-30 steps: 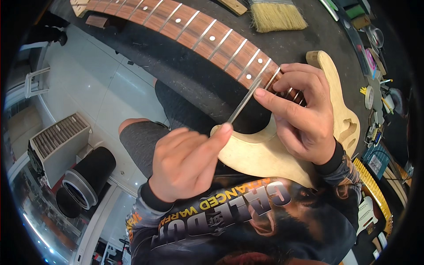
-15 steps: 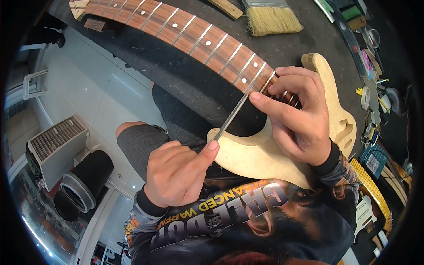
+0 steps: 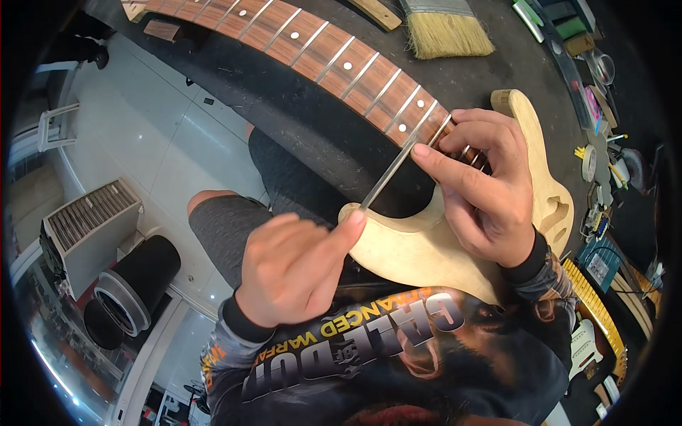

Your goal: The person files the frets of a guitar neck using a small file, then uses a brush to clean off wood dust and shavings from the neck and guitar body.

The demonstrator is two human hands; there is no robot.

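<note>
My left hand (image 3: 295, 263) is closed around the near end of a slim metal file (image 3: 387, 174), its thumb stretched along the top. The file slants up to the near edge of a guitar neck (image 3: 334, 60) with a reddish-brown fretboard, metal frets and white dots. My right hand (image 3: 490, 181) spans the neck near its body end, thumb at the near edge beside the file and curled fingers at the far edge. It covers several of the last frets, and where the file's tip ends is hard to make out. Below lies a pale, unfinished wooden guitar body (image 3: 408, 248).
A wide bristle brush (image 3: 447, 32) and a wooden strip (image 3: 373, 13) lie on the dark bench (image 3: 284, 113). Tools and tape crowd the right side, near another guitar neck (image 3: 597, 312). A black bin (image 3: 142, 284) stands on the tiled floor at left.
My left hand and the file have moved slightly right and up; the left hand is now blurred. The whole view has shifted a little. My right hand keeps its place on the neck.
</note>
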